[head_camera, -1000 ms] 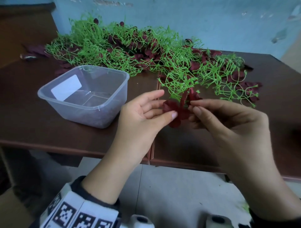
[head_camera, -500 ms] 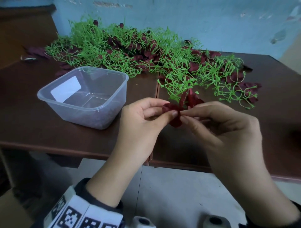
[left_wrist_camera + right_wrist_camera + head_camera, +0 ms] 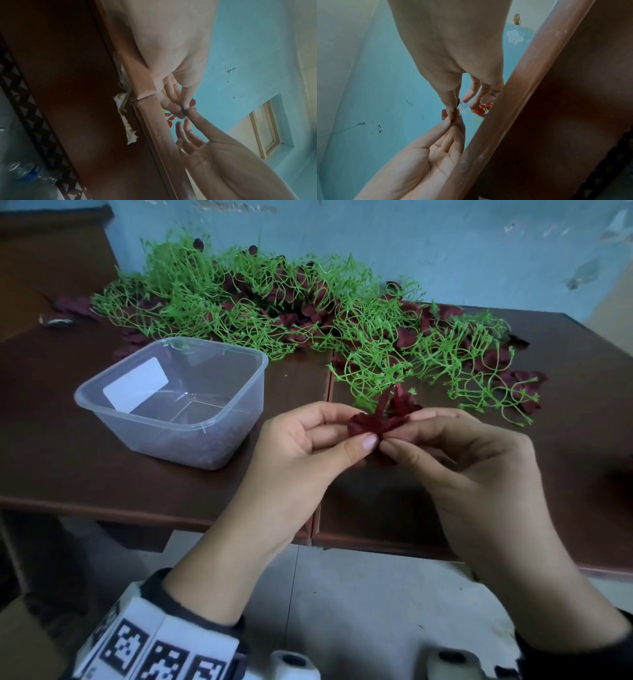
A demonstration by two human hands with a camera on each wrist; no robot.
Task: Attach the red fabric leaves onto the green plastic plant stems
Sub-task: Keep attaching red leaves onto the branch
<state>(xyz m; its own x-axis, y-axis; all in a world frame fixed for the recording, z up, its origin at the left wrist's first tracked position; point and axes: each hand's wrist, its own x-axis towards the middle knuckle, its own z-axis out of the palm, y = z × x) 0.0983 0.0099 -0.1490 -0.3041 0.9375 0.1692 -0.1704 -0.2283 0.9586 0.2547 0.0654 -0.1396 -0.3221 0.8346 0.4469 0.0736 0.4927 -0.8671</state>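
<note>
A dark red fabric leaf (image 3: pixel 368 424) is held over the table's front edge, pinched between both hands. My left hand (image 3: pixel 356 440) pinches its left side with thumb and forefinger. My right hand (image 3: pixel 394 440) pinches its right side, thumb tip against the left thumb. A green plastic stem sprig (image 3: pixel 373 378) with red leaves on it rises just behind the fingers. In the left wrist view the left hand (image 3: pixel 181 106) meets the right thumb on the red leaf (image 3: pixel 193 103). The right wrist view shows the right hand (image 3: pixel 453 109) pinching the red leaf (image 3: pixel 444 114).
A long heap of green stems (image 3: pixel 239 299) mixed with dark red leaves (image 3: pixel 308 320) lies across the back of the brown table (image 3: pixel 68 457). A clear plastic tub (image 3: pixel 171 402) stands at front left. The blue wall (image 3: pixel 445 251) is behind.
The two hands have closed together, so the thumbs now touch on the leaf. The leaf has folded up more between the fingers.
</note>
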